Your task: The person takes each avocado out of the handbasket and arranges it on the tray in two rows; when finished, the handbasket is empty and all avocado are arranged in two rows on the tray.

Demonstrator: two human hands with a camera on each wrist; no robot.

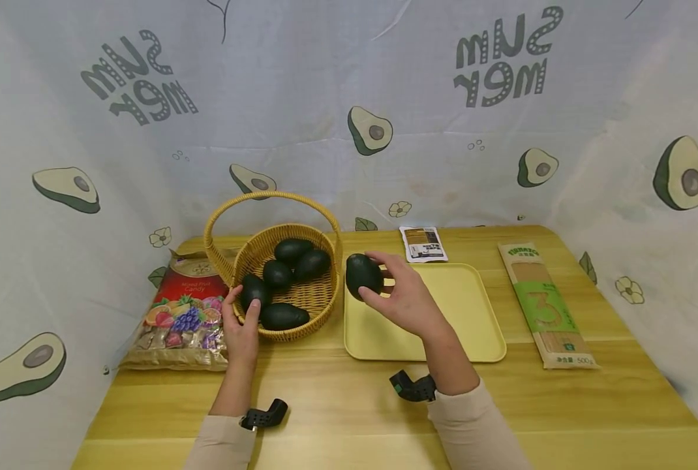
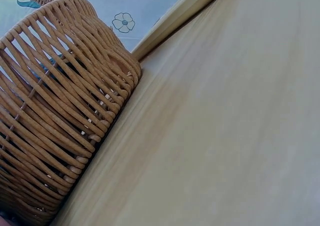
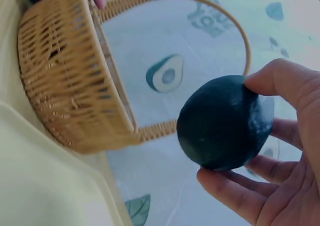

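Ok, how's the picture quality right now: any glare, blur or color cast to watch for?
Head view: fairly even light, a pale sheen on the near tabletop; left wrist: tabletop soft and washed out, the basket weave crisper; right wrist: bluish cast, a shiny highlight on the held avocado, the tray pale with little detail.

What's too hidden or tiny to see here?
Head view: part of the tray, behind the right hand.
Head view: the white packet's small print, too tiny.
Left wrist view: most of the left hand, cut off by the edge.
Right wrist view: part of the basket handle, behind the avocado.
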